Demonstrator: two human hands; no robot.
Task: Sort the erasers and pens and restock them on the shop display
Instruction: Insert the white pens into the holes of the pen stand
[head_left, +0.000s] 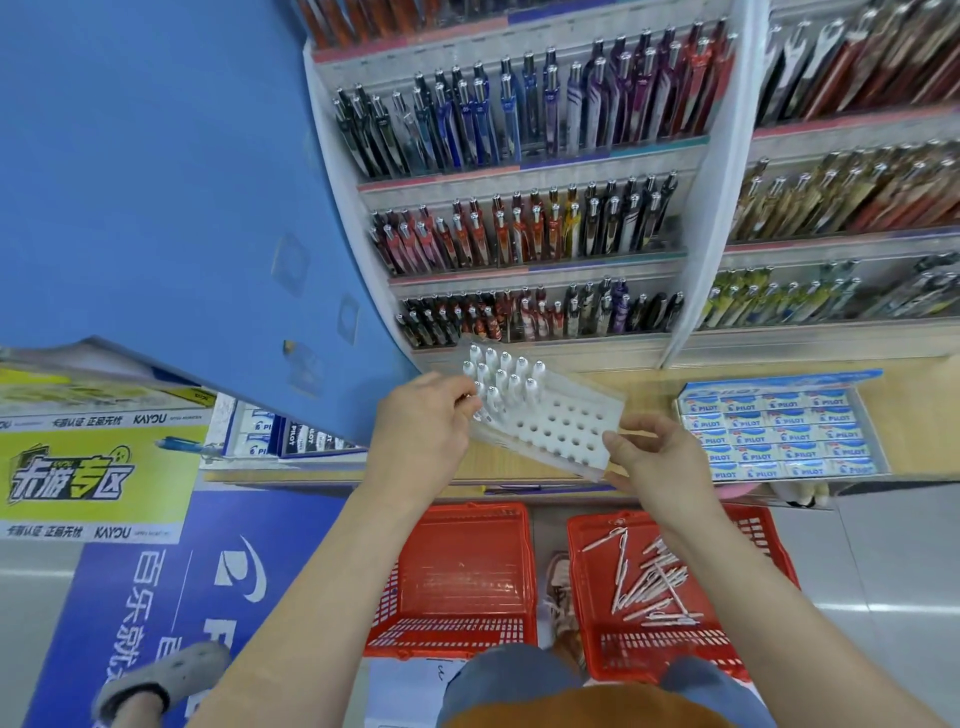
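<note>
A clear plastic pen holder tray (563, 434) with rows of round holes rests tilted over the wooden counter. Several white pens (501, 376) stand in its far-left holes. My left hand (423, 423) pinches a white pen at the tray's left edge. My right hand (657, 467) grips the tray's near-right corner. More white pens (649, 577) lie loose in the right red basket (587, 587) on the floor. A box of blue and white erasers (779, 436) sits on the counter to the right.
The left red basket (457, 577) holds nothing. Tiered shelves of coloured pens (519, 223) rise behind the counter. A blue panel (156, 182) stands at left, with more eraser boxes (280, 439) under it. Another person's shoe (161, 675) is at lower left.
</note>
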